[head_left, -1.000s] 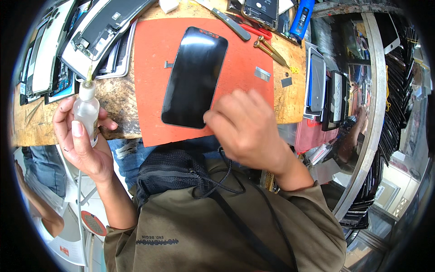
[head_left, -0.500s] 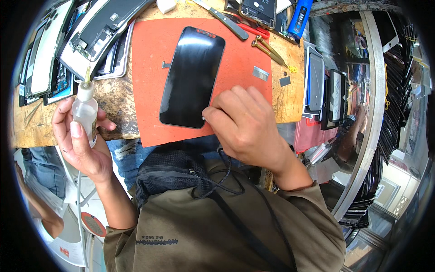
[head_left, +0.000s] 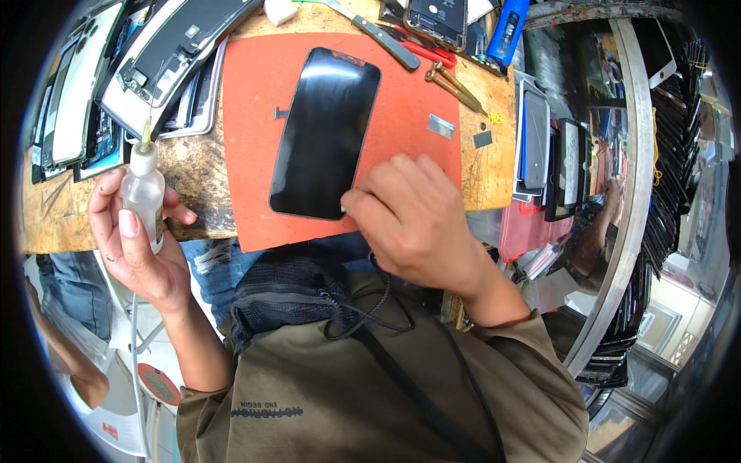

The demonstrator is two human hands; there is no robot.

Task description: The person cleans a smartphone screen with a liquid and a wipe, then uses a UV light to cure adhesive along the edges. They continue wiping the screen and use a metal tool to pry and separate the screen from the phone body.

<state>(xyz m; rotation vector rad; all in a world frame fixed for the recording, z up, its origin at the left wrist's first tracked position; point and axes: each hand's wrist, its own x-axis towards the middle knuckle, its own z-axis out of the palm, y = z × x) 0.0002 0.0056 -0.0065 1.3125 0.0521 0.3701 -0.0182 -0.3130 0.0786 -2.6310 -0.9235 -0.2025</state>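
The screen (head_left: 324,139) lies on your mat (head_left: 413,92) on the table (head_left: 488,174); from it, phone parts (head_left: 166,55) sit at ten o'clock, a strip (head_left: 441,126) at three, the bottle (head_left: 144,189) in your left fingers (head_left: 133,235) at eight.

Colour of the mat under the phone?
Orange-red; the mat shows best in the head view, the only one.

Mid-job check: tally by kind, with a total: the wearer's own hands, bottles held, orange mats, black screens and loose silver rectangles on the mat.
Wearer's hands: 2 (left hand, right hand)
Needle-tipped bottle: 1
Orange mat: 1
Black screen: 1
Silver rectangle: 1
Total: 6
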